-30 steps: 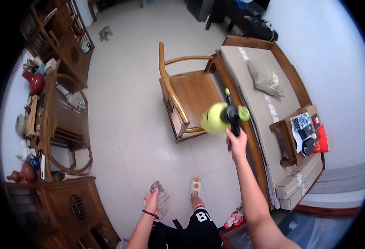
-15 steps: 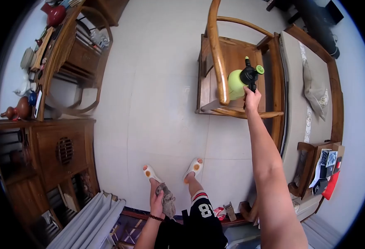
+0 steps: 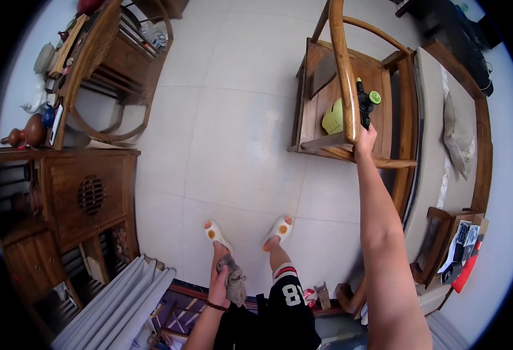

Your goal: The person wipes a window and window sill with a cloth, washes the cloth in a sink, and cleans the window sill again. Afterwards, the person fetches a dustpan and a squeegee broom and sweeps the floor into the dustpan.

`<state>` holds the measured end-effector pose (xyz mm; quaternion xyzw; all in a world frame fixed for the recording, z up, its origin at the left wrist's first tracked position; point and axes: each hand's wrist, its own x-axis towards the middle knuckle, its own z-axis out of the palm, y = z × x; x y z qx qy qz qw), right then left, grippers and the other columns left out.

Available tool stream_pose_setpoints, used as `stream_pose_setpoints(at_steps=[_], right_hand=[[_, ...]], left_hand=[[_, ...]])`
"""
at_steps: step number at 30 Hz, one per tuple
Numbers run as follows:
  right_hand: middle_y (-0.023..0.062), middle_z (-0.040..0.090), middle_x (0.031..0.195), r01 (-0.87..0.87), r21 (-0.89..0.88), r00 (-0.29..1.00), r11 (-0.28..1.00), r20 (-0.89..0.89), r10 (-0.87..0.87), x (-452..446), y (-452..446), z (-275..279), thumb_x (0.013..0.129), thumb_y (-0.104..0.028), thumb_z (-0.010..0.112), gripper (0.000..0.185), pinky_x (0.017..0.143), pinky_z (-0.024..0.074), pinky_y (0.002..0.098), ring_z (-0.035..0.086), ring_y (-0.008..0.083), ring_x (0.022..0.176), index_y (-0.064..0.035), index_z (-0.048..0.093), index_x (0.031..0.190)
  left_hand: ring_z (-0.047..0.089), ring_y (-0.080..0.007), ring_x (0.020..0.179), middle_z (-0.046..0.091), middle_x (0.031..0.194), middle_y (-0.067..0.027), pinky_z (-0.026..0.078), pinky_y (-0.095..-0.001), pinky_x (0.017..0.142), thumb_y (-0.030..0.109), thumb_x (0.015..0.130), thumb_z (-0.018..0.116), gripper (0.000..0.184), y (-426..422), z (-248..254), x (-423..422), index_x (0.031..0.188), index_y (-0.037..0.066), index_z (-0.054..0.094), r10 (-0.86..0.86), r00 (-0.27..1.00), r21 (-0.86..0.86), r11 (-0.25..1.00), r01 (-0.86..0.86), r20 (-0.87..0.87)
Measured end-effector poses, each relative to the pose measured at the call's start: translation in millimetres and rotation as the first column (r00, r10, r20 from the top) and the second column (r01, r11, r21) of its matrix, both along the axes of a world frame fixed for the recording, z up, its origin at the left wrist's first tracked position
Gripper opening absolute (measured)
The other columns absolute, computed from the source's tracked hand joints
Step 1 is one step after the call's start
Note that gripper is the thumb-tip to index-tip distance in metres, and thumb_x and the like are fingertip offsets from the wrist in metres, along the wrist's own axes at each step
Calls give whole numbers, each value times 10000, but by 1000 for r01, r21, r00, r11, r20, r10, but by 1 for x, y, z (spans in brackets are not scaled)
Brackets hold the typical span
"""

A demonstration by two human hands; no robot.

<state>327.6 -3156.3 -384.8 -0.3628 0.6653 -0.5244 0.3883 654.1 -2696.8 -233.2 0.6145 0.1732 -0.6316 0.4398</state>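
Note:
My right hand [image 3: 366, 142] is closed round the handle of a pressure spray bottle [image 3: 333, 118] with a lime-green body and black head. The bottle is over the seat of a wooden armchair [image 3: 381, 74], and the chair's curved armrest hides part of it. Low in the view, close to my legs, my left hand [image 3: 217, 287] grips a crumpled grey rag [image 3: 235, 284]. Its fingers are partly covered by the cloth.
Left of me stand a wooden cabinet [image 3: 87, 192] and a desk with ornaments, including a brown gourd [image 3: 30, 133]. A cushioned wooden sofa [image 3: 428, 140] runs along the right. Pale curtains [image 3: 116, 303] hang at lower left; tiled floor [image 3: 239, 146] lies ahead.
The view has shifted, so the chair appears farther right and higher. The spray bottle now sits partly behind the armrest, still in my right hand. My left hand keeps the rag.

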Motion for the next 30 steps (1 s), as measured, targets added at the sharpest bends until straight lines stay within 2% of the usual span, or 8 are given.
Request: stream_pose_setpoints(at_steps=[12,15,21,25,26,28,29,30], right_hand=[[-33,534,679,-36,-68,999,997,24,38,0,-9,-18,885,-150,720,131,529,367,260,463,67,582,-53,632,874],[21,653,839,-200,-36,952,979,-242,186,-25,-14,-38,902,-166,696,225,732,501,311,583,131,757,23,681,1022],[135,687,1156,-304,244,853,921,-361,378,-55,-15,-29,892,-202,722,480,944,485,344,650,212,1057,34,584,1286],[185,617,1295,-62,-96,796,993,-605,-9,-72,45,0,935,-209,698,514,1018,456,384,601,300,1172,36,531,1354],[166,622,1272,55,28,832,998,-554,-30,-50,80,47,948,-212,689,492,1038,435,345,587,262,1169,47,544,1340],[125,622,1075,165,-61,913,984,-367,-176,-29,143,52,998,-169,606,267,997,447,371,580,271,1013,35,590,1169],[86,609,924,-17,-153,843,988,-533,-68,-71,170,-25,1013,-172,563,170,797,523,351,591,223,828,-7,577,1050],[50,594,829,-237,-44,960,971,-166,227,-22,216,-6,1021,-188,533,151,612,466,301,576,169,702,-39,552,1008]], left_hand=[[670,-239,835,648,977,-100,573,-391,708,356,1032,540,372,-1,-11,4,1255,59,510,40,999,-140,989,-36,24],[668,-240,867,643,1005,-107,570,-388,739,341,1041,526,408,-16,7,-1,1340,70,473,83,995,-68,994,-86,-50],[658,-235,957,635,1084,-107,567,-401,844,249,1060,500,478,-19,43,6,1495,109,357,118,993,-178,977,-119,-16],[658,-273,1093,602,1286,-127,534,-441,967,216,1063,487,444,-4,73,44,1457,39,384,243,969,-246,937,-248,-52],[622,-282,1186,584,1331,-136,500,-463,1021,197,1061,485,408,1,77,60,1421,15,422,293,953,-240,922,-303,-80],[600,-285,1217,589,1324,-136,478,-470,1046,185,1056,490,396,0,108,96,1411,19,435,365,927,-297,879,-374,-87],[577,-288,1249,594,1317,-136,457,-477,1070,173,1052,495,384,2,119,108,1402,23,449,406,908,-304,856,-418,-107],[533,-282,1302,592,1326,-121,425,-478,1099,150,1040,510,392,6,123,128,1411,39,445,413,896,-350,825,-444,-164]])
